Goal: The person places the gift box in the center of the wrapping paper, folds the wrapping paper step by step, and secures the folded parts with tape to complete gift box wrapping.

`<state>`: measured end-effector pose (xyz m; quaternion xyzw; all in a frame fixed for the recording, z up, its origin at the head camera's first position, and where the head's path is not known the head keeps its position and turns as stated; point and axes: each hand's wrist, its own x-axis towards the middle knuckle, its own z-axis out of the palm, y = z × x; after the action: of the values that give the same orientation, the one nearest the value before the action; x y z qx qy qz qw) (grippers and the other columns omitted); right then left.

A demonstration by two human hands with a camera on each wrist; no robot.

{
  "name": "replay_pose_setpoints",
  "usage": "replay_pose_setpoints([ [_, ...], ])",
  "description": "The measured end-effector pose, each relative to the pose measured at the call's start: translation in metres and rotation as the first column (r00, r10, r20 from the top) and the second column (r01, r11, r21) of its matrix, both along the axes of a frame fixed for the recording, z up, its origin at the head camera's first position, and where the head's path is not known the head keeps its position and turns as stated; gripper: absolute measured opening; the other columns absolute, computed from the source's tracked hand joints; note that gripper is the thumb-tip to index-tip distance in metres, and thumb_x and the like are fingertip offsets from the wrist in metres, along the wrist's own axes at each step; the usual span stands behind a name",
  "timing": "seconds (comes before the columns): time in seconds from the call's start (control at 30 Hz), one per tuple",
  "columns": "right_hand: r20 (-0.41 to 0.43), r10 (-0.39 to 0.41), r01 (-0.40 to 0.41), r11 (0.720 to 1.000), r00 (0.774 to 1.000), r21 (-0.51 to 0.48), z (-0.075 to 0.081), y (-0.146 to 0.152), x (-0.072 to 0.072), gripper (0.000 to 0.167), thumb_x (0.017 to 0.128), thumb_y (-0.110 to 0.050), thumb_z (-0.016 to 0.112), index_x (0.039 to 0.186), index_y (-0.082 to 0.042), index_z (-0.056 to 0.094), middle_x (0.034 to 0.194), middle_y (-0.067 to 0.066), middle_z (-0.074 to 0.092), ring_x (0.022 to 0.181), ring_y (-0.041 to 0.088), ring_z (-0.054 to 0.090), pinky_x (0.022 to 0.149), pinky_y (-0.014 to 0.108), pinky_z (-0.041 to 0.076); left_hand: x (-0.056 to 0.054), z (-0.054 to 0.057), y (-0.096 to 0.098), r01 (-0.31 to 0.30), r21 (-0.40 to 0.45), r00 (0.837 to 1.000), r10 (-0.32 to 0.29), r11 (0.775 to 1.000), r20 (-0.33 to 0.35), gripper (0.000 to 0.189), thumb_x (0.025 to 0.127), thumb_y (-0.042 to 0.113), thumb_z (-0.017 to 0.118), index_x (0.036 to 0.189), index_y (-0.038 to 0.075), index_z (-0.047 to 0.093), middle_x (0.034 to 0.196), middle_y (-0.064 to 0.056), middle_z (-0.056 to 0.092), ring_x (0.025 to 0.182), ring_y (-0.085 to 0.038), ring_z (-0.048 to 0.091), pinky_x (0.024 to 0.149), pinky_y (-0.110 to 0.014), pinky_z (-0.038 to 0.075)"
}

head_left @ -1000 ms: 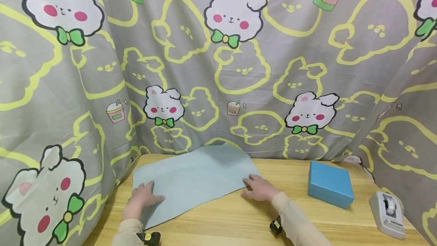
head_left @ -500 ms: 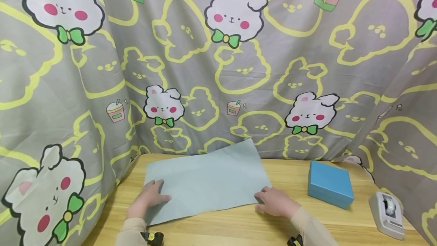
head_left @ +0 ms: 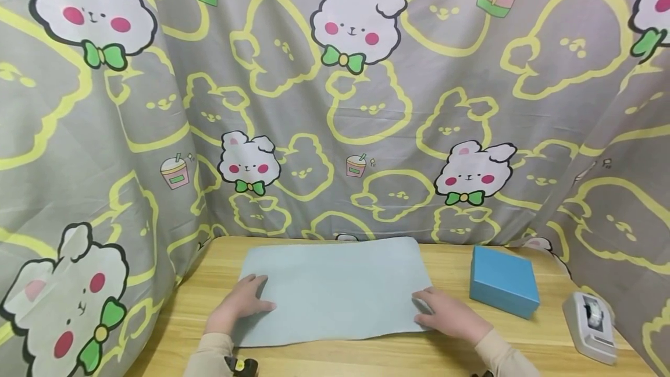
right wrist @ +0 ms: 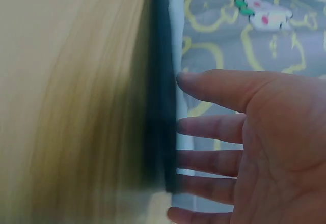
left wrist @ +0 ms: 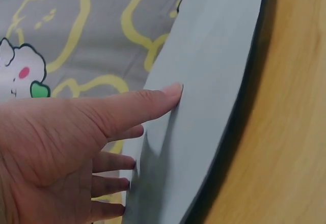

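Pale blue sheet (head_left: pixel 335 295) on the wood-grained table (head_left: pixel 335 361), long side across, between the person's two hands. Left hand (head_left: pixel 242 301) at its left end: fingers loose and extended, thumb over the surface, nothing grasped. Right hand (head_left: pixel 450 314) at the other end: fingers roughly straight and spread, not clenched round anything.

Risks, as I judge them: the near edge waves slightly, so uneven pressure could buckle it. With neither end gripped, the sheet might skew if one hand pushes harder. Its far edge lies near the curtain (head_left: pixel 314 103) and might catch there. Blue box (head_left: pixel 504 279) and tape dispenser (head_left: pixel 591 327) sit off to the right, probably clear of trouble.

Hard to read: the right wrist view is blurred; the dark band by those fingertips may be underside or shadow. Cannot tell how firmly either hand presses. Sleeves (head_left: pixel 209 356) cut off below.
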<state>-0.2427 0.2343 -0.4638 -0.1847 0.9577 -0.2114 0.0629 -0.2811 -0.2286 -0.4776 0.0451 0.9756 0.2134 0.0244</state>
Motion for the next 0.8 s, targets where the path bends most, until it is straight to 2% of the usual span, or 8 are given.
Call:
replay_pose_setpoints([
  [0.1, -0.009, -0.047, 0.048, 0.998, 0.999, 0.040, -0.008, 0.007, -0.006, 0.051, 0.084, -0.030, 0.075, 0.124, -0.001, 0.062, 0.129, 0.023, 0.058, 0.120, 0.043, 0.055, 0.100, 0.057, 0.044, 0.000, -0.001, 0.004, 0.014, -0.007, 1.000, -0.014, 1.000, -0.007, 0.081, 0.073, 0.037, 0.083, 0.136, -0.002, 0.052, 0.143, -0.037, 0.039, 0.132, -0.055, 0.036, 0.107, -0.064, 0.034],
  [0.23, 0.005, -0.048, 0.048, 0.997, 0.999, 0.055, -0.013, 0.015, -0.008, 0.054, 0.081, -0.028, 0.078, 0.123, 0.001, 0.062, 0.130, 0.026, 0.056, 0.121, 0.045, 0.053, 0.101, 0.059, 0.043, -0.002, -0.003, 0.008, 0.021, -0.004, 1.000, -0.021, 1.000, -0.010, 0.080, 0.073, 0.037, 0.083, 0.136, -0.001, 0.052, 0.143, -0.036, 0.040, 0.133, -0.054, 0.037, 0.107, -0.063, 0.034],
  [0.4, 0.016, -0.028, 0.027, 0.998, 0.999, 0.054, -0.011, 0.023, -0.004, 0.056, 0.079, -0.029, 0.079, 0.123, 0.001, 0.062, 0.129, 0.026, 0.056, 0.119, 0.046, 0.054, 0.098, 0.059, 0.044, -0.004, -0.005, 0.014, 0.025, 0.010, 0.999, -0.025, 1.000, -0.023, 0.077, 0.074, 0.036, 0.083, 0.135, 0.000, 0.053, 0.144, -0.034, 0.041, 0.134, -0.052, 0.037, 0.109, -0.061, 0.034],
  [0.53, 0.013, -0.028, 0.027, 0.998, 1.000, 0.058, -0.010, 0.031, 0.001, 0.056, 0.078, -0.029, 0.080, 0.123, 0.000, 0.062, 0.129, 0.025, 0.057, 0.117, 0.045, 0.055, 0.097, 0.059, 0.045, -0.003, -0.002, 0.022, 0.045, 0.001, 0.999, -0.045, 0.999, -0.029, 0.076, 0.074, 0.036, 0.083, 0.134, -0.001, 0.055, 0.143, -0.034, 0.042, 0.133, -0.052, 0.038, 0.108, -0.061, 0.035],
  [0.8, 0.021, -0.056, 0.055, 0.996, 0.998, 0.064, -0.008, 0.042, 0.009, 0.055, 0.076, -0.030, 0.081, 0.120, -0.002, 0.064, 0.127, 0.023, 0.059, 0.116, 0.044, 0.056, 0.095, 0.058, 0.046, 0.000, 0.000, 0.035, 0.063, -0.008, 0.998, -0.063, 0.998, -0.024, 0.074, 0.075, 0.037, 0.082, 0.134, 0.001, 0.055, 0.143, -0.033, 0.042, 0.134, -0.051, 0.039, 0.108, -0.061, 0.035],
])
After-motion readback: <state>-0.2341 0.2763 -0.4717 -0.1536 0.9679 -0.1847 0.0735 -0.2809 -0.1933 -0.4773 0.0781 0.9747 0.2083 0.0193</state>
